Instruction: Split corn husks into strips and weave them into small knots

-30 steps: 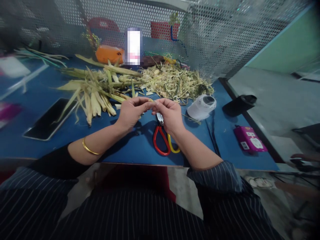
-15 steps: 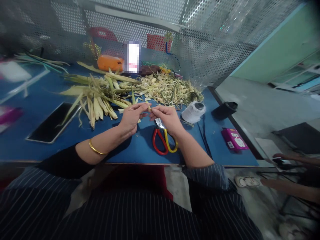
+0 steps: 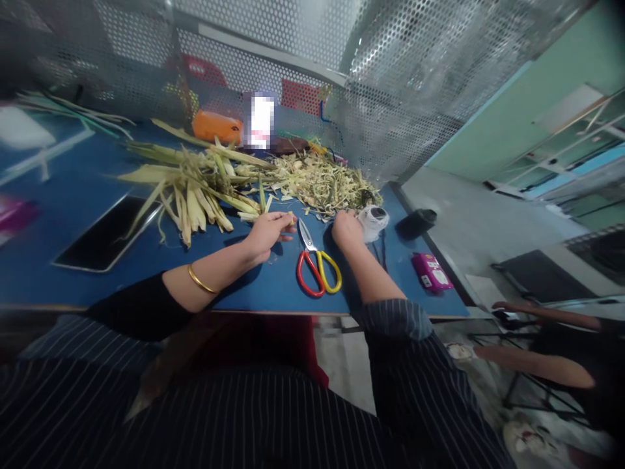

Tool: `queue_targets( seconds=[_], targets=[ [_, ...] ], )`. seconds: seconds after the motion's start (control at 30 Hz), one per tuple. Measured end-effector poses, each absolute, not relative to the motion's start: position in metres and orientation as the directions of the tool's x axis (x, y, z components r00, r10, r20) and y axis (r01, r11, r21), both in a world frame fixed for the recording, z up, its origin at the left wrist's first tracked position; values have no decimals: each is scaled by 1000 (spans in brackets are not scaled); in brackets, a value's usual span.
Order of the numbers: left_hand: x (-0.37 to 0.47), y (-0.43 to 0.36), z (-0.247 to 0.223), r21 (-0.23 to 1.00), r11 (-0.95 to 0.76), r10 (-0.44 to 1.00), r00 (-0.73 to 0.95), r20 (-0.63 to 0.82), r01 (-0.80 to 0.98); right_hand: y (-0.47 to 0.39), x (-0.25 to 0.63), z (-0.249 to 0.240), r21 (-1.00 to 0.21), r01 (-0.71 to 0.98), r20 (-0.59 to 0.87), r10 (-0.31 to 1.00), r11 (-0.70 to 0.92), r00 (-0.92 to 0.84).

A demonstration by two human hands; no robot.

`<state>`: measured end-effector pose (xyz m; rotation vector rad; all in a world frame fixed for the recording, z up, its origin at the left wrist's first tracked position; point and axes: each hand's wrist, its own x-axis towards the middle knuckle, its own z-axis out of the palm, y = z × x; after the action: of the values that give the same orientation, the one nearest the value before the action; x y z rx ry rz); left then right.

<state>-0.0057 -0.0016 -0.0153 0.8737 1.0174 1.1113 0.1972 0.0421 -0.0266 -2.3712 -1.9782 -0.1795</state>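
My left hand [image 3: 270,233] pinches a small pale-yellow piece of husk [image 3: 291,219] between thumb and forefinger, its other fingers curled below. Just left of a white spool of thread [image 3: 374,223], my right hand [image 3: 347,229] is closed low over the table; its fingertips point away and what they hold is hidden. Between my hands lie scissors [image 3: 312,253] with one red and one yellow handle, blades pointing away from me. Beyond my left hand is a bundle of dry corn husks [image 3: 193,208]. A heap of shredded husk scraps [image 3: 322,181] spreads behind the scissors.
A flat black device [image 3: 100,234] lies on the blue table [image 3: 254,293] at left. Rightward are a dark cylinder [image 3: 416,225] and a purple pack [image 3: 432,272]. An orange pouch [image 3: 217,126] and a blurred-out upright screen stand near the perforated metal panel. Another person sits at far right.
My right hand has left the small husk piece and moved right, down beside the thread spool. My left hand keeps the piece. The scissors are now uncovered, and the view has shifted slightly.
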Motion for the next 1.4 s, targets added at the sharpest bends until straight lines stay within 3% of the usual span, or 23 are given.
queue_targets(
  seconds=[0.3,0.47,0.57,0.77,0.93,1.03,1.13,1.23,1.33,1.4],
  targets=[
    [-7,0,-15,917,279,954,189,-232,-283,35,220,-29,-73,991,142,982,-115,124],
    [-7,1,-15,924,293,944,229,-239,-245,12,216,-29,-133,989,271,962,70,-32],
    [-9,2,-13,928,309,932,259,-253,-207,-10,201,-28,-20,968,339,913,249,-228],
    [-13,2,-12,913,395,836,452,-312,-100,-48,166,-28,161,763,359,683,626,-636],
    [-17,5,-18,843,537,656,647,-389,-37,-61,150,-33,187,597,340,519,780,-784],
    [-18,10,-20,784,616,623,657,-425,-77,-67,151,-34,197,539,331,462,819,-823],
    [-17,11,-20,756,644,648,609,-457,-117,-66,166,-22,166,682,435,568,712,-699],
    [-15,8,-18,795,594,705,556,-441,-122,-48,189,2,25,981,654,739,195,-163],
    [-15,5,-14,836,536,767,482,-423,-120,-20,208,24,-22,991,501,856,-134,127],
    [-17,6,-12,845,519,793,440,-421,-127,-4,217,35,12,983,289,942,-184,173]
  ],
)
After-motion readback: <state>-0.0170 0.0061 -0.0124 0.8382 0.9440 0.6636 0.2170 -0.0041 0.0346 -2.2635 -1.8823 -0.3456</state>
